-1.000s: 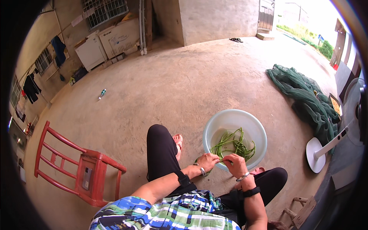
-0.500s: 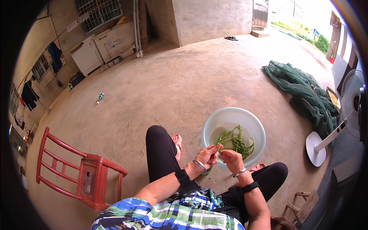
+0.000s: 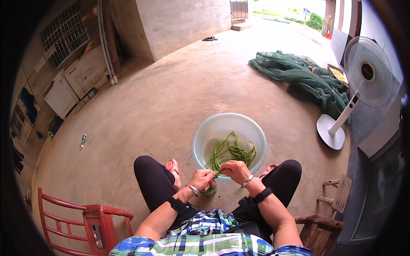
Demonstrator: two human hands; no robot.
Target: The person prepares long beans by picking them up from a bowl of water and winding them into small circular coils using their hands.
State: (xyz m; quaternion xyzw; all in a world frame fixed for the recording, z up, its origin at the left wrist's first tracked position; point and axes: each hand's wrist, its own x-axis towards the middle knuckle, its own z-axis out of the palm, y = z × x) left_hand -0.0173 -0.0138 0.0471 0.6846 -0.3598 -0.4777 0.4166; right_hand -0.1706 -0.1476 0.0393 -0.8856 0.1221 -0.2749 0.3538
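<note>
Both hands are together at the near rim of a pale round plastic basin (image 3: 197, 149). My left hand (image 3: 202, 179) is closed on a green long bean (image 3: 219, 173). The fingers of my right hand (image 3: 236, 170) pinch the same bean a little to the right. More long beans (image 3: 237, 152) lie in a loose tangle inside the basin. Under my left hand, close to the basin, is a small container (image 3: 209, 190) with green in it, partly hidden by the hand.
A red chair (image 3: 96, 209) stands at my left. At right are a white standing fan (image 3: 335, 128), a heap of dark green netting (image 3: 294, 77) and wooden stools (image 3: 340, 192). A small bottle (image 3: 83, 140) lies on the concrete floor.
My view has turned right, so the basin and chair sit further left in the picture. My right hand has tipped over toward the left one, and the bean between them shows now.
</note>
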